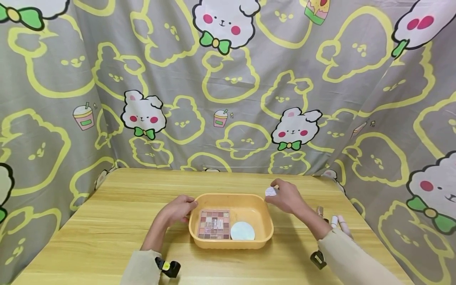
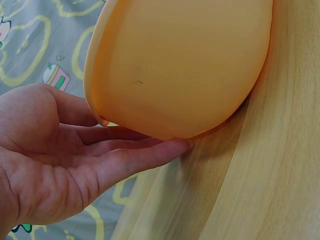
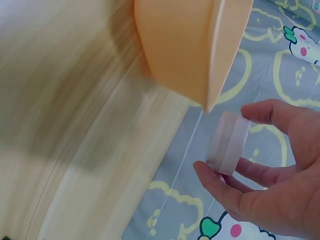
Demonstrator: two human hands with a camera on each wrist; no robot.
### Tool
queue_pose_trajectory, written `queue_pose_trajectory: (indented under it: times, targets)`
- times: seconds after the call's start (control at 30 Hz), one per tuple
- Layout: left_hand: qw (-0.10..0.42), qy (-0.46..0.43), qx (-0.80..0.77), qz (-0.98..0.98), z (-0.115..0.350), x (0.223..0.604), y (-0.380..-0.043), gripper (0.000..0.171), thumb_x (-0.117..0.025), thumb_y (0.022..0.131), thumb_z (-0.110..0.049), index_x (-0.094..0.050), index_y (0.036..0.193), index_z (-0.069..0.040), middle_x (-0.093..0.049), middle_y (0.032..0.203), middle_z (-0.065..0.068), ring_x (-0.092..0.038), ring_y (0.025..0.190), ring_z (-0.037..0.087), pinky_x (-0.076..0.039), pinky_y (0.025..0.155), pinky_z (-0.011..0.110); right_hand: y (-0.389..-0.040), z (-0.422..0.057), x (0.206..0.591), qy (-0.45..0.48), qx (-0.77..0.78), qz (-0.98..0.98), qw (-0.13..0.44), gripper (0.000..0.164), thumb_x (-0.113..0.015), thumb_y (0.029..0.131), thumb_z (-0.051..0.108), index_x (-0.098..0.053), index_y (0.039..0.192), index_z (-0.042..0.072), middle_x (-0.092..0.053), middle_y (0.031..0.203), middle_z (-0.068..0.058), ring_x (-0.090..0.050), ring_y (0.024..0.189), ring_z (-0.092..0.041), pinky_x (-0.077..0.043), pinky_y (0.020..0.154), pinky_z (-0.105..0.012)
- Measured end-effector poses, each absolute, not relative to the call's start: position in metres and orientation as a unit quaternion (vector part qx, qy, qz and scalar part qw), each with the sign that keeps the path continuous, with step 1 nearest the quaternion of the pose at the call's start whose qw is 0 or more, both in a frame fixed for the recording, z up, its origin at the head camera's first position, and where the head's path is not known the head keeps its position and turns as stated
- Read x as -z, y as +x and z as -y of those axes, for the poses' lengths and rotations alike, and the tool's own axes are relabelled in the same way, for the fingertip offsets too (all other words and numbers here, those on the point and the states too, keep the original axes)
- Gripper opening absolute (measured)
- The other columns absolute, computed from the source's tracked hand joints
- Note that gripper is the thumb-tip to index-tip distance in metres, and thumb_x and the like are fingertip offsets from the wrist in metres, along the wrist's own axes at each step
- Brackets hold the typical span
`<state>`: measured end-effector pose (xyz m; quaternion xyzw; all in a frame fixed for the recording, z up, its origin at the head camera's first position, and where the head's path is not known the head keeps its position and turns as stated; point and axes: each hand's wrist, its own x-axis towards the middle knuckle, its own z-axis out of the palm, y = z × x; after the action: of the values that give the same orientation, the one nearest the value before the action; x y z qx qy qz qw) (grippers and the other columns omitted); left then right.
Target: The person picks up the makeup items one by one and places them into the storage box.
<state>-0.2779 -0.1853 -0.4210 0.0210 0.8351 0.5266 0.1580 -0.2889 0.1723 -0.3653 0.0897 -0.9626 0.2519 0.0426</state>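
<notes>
A yellow-orange plastic basin [image 1: 249, 244] stands on the wooden table. Inside it lie an eyeshadow palette [image 1: 214, 225] with many small pans, at the left, and a round white disc-shaped item [image 1: 242, 230] beside it. My left hand [image 1: 179, 208] holds the basin's left end; in the left wrist view the thumb is at the rim and the fingers [image 2: 135, 155] lie along the outer wall. Just off the basin's back right corner, my right hand [image 1: 287, 196] pinches a small round white jar [image 3: 228, 143] between thumb and fingers, raised near the rim in the right wrist view.
Two pale capped tubes [image 1: 342, 224] and a small clear bottle [image 1: 320, 211] lie at the right, partly behind my right forearm. A patterned grey curtain [image 1: 235, 150] closes off the back and sides of the table [image 1: 107, 221].
</notes>
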Motion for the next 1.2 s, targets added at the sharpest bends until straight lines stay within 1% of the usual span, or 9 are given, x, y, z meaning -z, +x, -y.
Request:
queue_pose_trajectory:
  times: [0.1, 0.23, 0.33, 0.5, 0.83, 0.9, 1.07, 1.2]
  targets:
    - [0.158, 0.018, -0.526, -0.835, 0.185, 0.421, -0.278, 0.041, -0.045, 0.106, -0.016, -0.057, 0.135, 0.011, -0.07, 0.115, 0.015, -0.067, 0.103, 0.024, -0.061, 0.076, 0.039, -0.289, -0.166, 0.365, 0.092, -0.26, 0.96, 0.048, 0.055, -0.077, 0.079, 0.026, -0.061, 0.124, -0.003, -0.07, 0.107, -0.018, -0.063, 0.092, -0.028, -0.054, 0.078, -0.043]
    - [0.159, 0.016, -0.53, -0.833, 0.185, 0.422, -0.278, 0.042, -0.045, 0.106, -0.016, -0.055, 0.136, 0.012, -0.07, 0.116, 0.016, -0.067, 0.105, 0.025, -0.061, 0.078, 0.04, -0.291, -0.157, 0.367, 0.093, -0.27, 0.957, 0.052, 0.053, -0.077, 0.077, 0.023, -0.063, 0.12, -0.003, -0.069, 0.102, -0.015, -0.06, 0.086, -0.025, -0.051, 0.074, -0.037]
    - [0.159, 0.016, -0.533, -0.831, 0.185, 0.422, -0.278, 0.042, -0.045, 0.106, -0.015, -0.055, 0.136, 0.012, -0.07, 0.116, 0.016, -0.067, 0.105, 0.025, -0.061, 0.078, 0.041, -0.292, -0.15, 0.367, 0.095, -0.276, 0.955, 0.052, 0.05, -0.078, 0.075, 0.021, -0.063, 0.117, -0.002, -0.068, 0.1, -0.014, -0.06, 0.084, -0.024, -0.051, 0.072, -0.036]
    - [0.16, 0.019, -0.534, -0.83, 0.185, 0.421, -0.278, 0.04, -0.044, 0.106, -0.015, -0.057, 0.134, 0.011, -0.07, 0.115, 0.016, -0.067, 0.104, 0.025, -0.061, 0.077, 0.041, -0.29, -0.138, 0.368, 0.101, -0.282, 0.953, 0.049, 0.047, -0.08, 0.074, 0.019, -0.064, 0.114, -0.002, -0.068, 0.097, -0.013, -0.061, 0.083, -0.023, -0.054, 0.071, -0.035]
    - [0.16, 0.027, -0.539, -0.827, 0.185, 0.422, -0.278, 0.038, -0.043, 0.106, -0.014, -0.06, 0.13, 0.011, -0.07, 0.111, 0.016, -0.067, 0.098, 0.023, -0.061, 0.073, 0.039, -0.288, -0.121, 0.377, 0.108, -0.275, 0.955, 0.04, 0.046, -0.082, 0.073, 0.016, -0.064, 0.111, -0.002, -0.068, 0.084, -0.008, -0.061, 0.074, -0.018, -0.052, 0.062, -0.029]
    - [0.16, 0.027, -0.541, -0.825, 0.185, 0.423, -0.278, 0.038, -0.043, 0.106, -0.014, -0.06, 0.13, 0.011, -0.07, 0.11, 0.016, -0.068, 0.098, 0.023, -0.061, 0.073, 0.039, -0.288, -0.118, 0.38, 0.107, -0.27, 0.956, 0.04, 0.047, -0.082, 0.072, 0.016, -0.064, 0.112, -0.002, -0.068, 0.084, -0.007, -0.06, 0.073, -0.018, -0.051, 0.062, -0.028]
    - [0.158, 0.026, -0.541, -0.826, 0.185, 0.423, -0.277, 0.038, -0.044, 0.106, -0.014, -0.059, 0.131, 0.011, -0.07, 0.111, 0.016, -0.068, 0.098, 0.022, -0.061, 0.074, 0.039, -0.287, -0.111, 0.383, 0.107, -0.268, 0.957, 0.029, 0.048, -0.083, 0.073, 0.014, -0.063, 0.113, -0.003, -0.067, 0.083, -0.008, -0.06, 0.072, -0.019, -0.051, 0.062, -0.028]
    - [0.162, 0.035, -0.546, -0.821, 0.185, 0.422, -0.277, 0.04, -0.042, 0.106, -0.013, -0.056, 0.132, 0.013, -0.07, 0.113, 0.019, -0.068, 0.101, 0.025, -0.062, 0.076, 0.041, -0.287, -0.107, 0.385, 0.109, -0.26, 0.959, 0.022, 0.048, -0.083, 0.072, 0.014, -0.063, 0.112, -0.003, -0.067, 0.084, -0.009, -0.059, 0.074, -0.021, -0.051, 0.063, -0.03]
